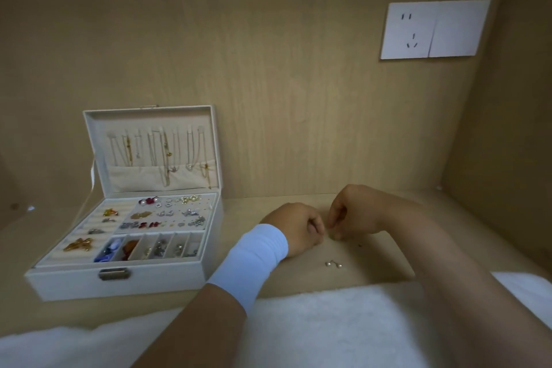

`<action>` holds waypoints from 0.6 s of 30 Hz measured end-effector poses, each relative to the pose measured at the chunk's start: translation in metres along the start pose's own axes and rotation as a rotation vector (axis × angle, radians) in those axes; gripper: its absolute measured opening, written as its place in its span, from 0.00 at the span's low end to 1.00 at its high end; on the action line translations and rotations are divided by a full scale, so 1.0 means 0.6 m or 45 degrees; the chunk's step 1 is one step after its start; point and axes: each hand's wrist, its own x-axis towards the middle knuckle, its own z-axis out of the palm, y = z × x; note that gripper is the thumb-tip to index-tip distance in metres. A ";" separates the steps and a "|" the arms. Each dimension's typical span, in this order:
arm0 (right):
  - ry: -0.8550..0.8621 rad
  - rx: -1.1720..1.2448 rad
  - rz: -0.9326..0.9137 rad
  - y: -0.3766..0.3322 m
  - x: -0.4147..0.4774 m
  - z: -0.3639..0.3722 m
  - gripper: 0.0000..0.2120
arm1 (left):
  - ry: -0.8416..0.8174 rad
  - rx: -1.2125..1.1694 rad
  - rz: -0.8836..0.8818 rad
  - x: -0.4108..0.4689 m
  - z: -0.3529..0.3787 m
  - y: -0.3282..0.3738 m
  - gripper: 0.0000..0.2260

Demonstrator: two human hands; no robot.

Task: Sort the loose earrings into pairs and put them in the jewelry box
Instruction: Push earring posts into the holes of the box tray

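Earrings, two small pearl-like ones (pixel 333 264), are seen lying loose and close together on the worktop (pixel 385 260), just in front of the hands and well apart from the jewelry box (pixel 74 281). The left hand (pixel 294 228) and the right hand (pixel 355 215) are brought together low over the worktop, with the fingers of both curled inward and the tips nearly meeting. Something tiny may be pinched between them, but whether anything is actually gripped cannot be told.

The pairing step is judged to be in hand, with storing still to come. For the next move, a fine pinch and a carry leftward to the box would be called for, with a free spot to be found among the pieces already stored.

The box stands open, its lid (pixel 213 140) upright and necklaces (pixel 164 152) hung inside it. Many earrings are already set on the perforated panel (pixel 176 219). A few rings are held in the padded rolls (pixel 89 222) at the left. The front row of small compartments (pixel 167 248) is filled with blue and orange pieces and small metal items.
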 end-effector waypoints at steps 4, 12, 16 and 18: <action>-0.024 0.038 0.009 0.006 0.008 0.008 0.11 | 0.089 -0.097 0.043 0.008 0.006 -0.015 0.05; 0.033 0.207 -0.018 0.008 0.020 0.017 0.06 | 0.305 -0.285 0.008 0.011 -0.024 -0.051 0.06; 0.131 0.541 -0.083 -0.002 0.023 0.014 0.07 | 0.277 -0.382 0.025 0.011 -0.029 -0.047 0.08; 0.163 0.686 -0.109 -0.008 0.024 0.013 0.05 | 0.270 -0.487 0.035 0.010 -0.027 -0.042 0.09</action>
